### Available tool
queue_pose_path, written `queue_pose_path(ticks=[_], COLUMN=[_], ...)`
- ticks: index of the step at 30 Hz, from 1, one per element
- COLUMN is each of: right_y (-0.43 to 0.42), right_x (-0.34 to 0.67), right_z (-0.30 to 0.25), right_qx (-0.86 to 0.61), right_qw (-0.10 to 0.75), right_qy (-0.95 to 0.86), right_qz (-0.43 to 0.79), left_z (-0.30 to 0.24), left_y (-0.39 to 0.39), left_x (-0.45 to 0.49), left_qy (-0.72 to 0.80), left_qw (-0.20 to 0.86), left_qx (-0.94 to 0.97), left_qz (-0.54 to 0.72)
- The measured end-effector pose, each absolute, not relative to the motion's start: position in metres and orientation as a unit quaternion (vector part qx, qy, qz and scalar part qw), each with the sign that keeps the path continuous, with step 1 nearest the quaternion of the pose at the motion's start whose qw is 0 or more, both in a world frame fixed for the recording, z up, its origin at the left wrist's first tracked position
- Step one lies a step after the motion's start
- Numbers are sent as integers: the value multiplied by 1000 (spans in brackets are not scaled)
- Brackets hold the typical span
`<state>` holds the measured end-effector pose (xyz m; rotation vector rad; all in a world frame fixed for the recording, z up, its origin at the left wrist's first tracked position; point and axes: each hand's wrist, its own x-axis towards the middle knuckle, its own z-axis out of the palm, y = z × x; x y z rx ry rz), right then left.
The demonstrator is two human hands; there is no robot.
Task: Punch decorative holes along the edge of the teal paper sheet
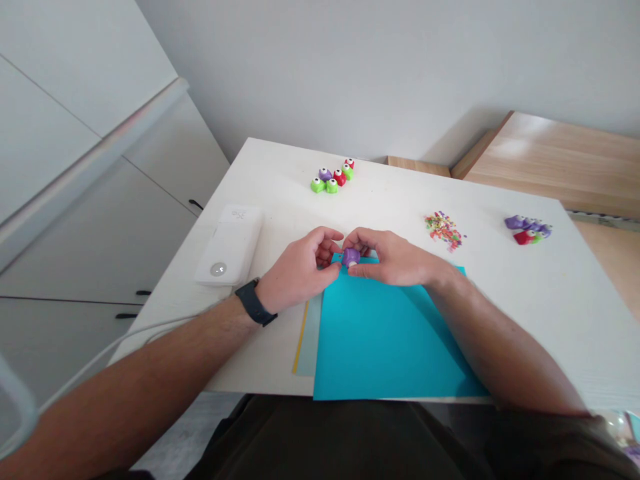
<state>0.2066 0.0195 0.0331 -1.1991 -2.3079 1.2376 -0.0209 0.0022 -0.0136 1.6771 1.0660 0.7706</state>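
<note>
A white rectangular box (229,241) lies just beside the left hand (295,270), which wears a black wristwatch (255,302) and pinches a small purple plastic craft punch (351,257) from the left. That punch sits at the top edge of a turquoise paper sheet (385,340), gripped from the other side by the closed right hand (395,259). Farther right lie multicoloured paper confetti (444,231) and a cluster of purple, red and green craft punches (527,229).

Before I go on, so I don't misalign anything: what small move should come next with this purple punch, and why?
Probably press the purple craft punch down firmly. The left hand and right hand both grip it, and it sits on the top edge of the teal paper, apparently in position.
</note>
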Motion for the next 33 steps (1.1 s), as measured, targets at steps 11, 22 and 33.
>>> queue_pose_path(ticks=[11,22,33], right_y=[20,19,16], right_x=[205,203,200], right_z=[32,31,33], right_qx=[-421,-425,-442], right_qw=[130,137,135], right_qy=[-789,-787,-792], right_qz=[429,425,399], left_z=[-13,-14,-17], left_y=[2,2,3], left_x=[-21,-21,-21], left_qy=[441,442,440], left_qw=[483,485,483], left_qx=[688,685,688], left_qz=[315,318,316])
